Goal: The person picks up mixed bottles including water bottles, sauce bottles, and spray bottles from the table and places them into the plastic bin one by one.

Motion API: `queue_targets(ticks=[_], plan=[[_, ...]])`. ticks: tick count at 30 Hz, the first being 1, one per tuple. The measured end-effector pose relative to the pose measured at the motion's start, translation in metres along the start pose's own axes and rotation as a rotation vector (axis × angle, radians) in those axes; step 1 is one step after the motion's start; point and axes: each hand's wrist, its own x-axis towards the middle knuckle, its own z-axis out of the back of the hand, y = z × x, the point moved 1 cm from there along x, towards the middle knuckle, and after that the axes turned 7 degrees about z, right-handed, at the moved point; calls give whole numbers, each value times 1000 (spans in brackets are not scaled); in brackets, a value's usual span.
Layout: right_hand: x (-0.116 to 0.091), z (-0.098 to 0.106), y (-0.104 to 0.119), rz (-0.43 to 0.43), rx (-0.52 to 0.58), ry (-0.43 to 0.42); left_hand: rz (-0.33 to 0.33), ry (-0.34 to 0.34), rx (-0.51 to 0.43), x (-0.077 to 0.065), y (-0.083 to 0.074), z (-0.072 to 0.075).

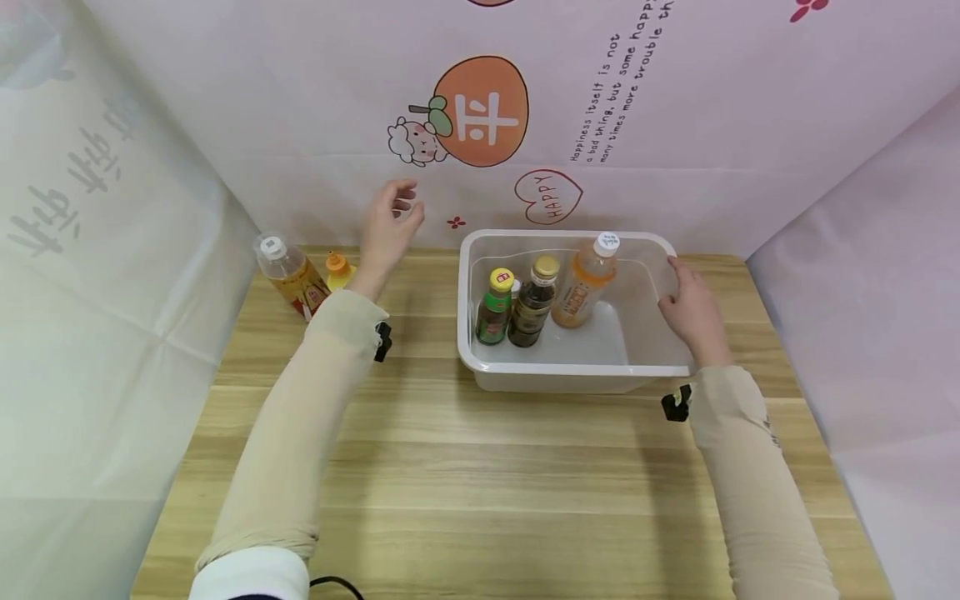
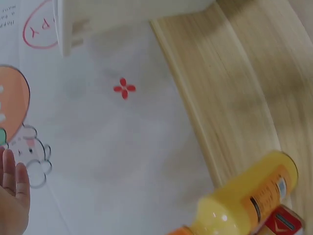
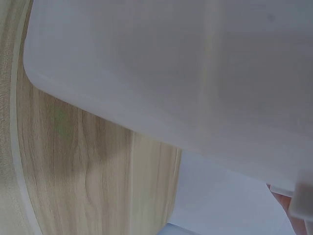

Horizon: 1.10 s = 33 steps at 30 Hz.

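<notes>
My left hand [image 1: 390, 229] is raised left of a white plastic storage bin [image 1: 547, 368], fingers loosely bent and holding nothing. Beneath its wrist stands a yellow bottle with an orange cap [image 1: 339, 268], seen more fully in the left wrist view as a yellow bottle [image 2: 249, 193]. Beside it is a larger bottle of amber drink with a white cap [image 1: 292, 275]. My right hand [image 1: 693, 312] grips the bin's right rim. Inside the bin stand a green bottle with a yellow cap [image 1: 495, 312], a dark bottle with a gold cap [image 1: 532, 308] and an orange-labelled bottle with a white cap [image 1: 581, 287].
The bin sits on a wooden table [image 1: 480, 483], near its back edge. A printed white cloth [image 1: 315, 100] hangs behind, with more cloth on both sides. Something small and white shows partly behind the green bottle. A black cable [image 1: 337, 582] lies at the front.
</notes>
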Motion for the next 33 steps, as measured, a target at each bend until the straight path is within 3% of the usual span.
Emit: queue_targets(ticks=[6, 11, 17, 25, 30, 33], plan=[[0, 0, 0, 0, 2, 6, 22, -85, -41, 1, 12, 19], [-1, 0, 0, 3, 4, 3, 37, -154, -22, -1, 24, 35], [-1, 1, 0, 12, 2, -5, 79, -195, 50, -4, 39, 57], [-1, 1, -1, 15, 6, -8, 161, -187, 181, -10, 51, 84], [-1, 0, -2, 12, 2, -5, 177, -252, 230, -16, 58, 93], [-1, 0, -1, 16, -2, -7, 165, -298, 211, -20, 64, 97]])
